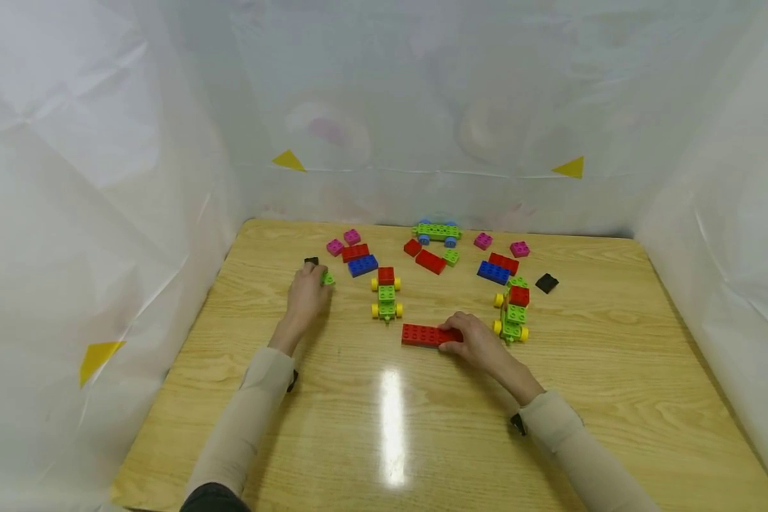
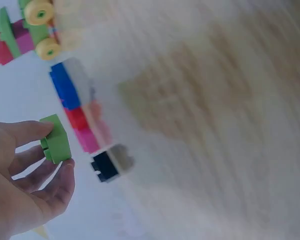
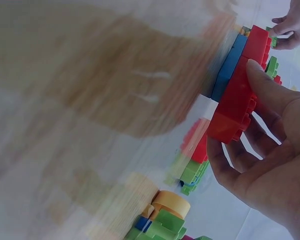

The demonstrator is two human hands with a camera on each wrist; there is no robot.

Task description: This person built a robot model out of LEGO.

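My left hand [image 1: 305, 293] pinches a small green brick [image 2: 58, 140] between thumb and fingertips. Just beyond it is a black piece [image 1: 311, 261]. My right hand [image 1: 480, 346] grips one end of a red brick assembly [image 1: 422, 335] with thumb and fingers. In the right wrist view a blue brick [image 3: 227, 70] shows beneath the red [image 3: 233, 102]. Between the hands stands a wheeled car [image 1: 387, 293] of green and red pieces with yellow wheels. A similar yellow-wheeled car [image 1: 514, 313] is just right of my right hand.
At the back are a green base [image 1: 438, 232] with blue wheels, a red brick [image 1: 431, 262] and a green brick [image 1: 451, 257]. Red, blue [image 1: 363, 266] and pink bricks [image 1: 335, 247] lie left; similar ones [image 1: 493, 272] lie right, near a black piece [image 1: 547, 283]. White sheeting [image 1: 435, 192] surrounds the table [image 1: 333, 427].
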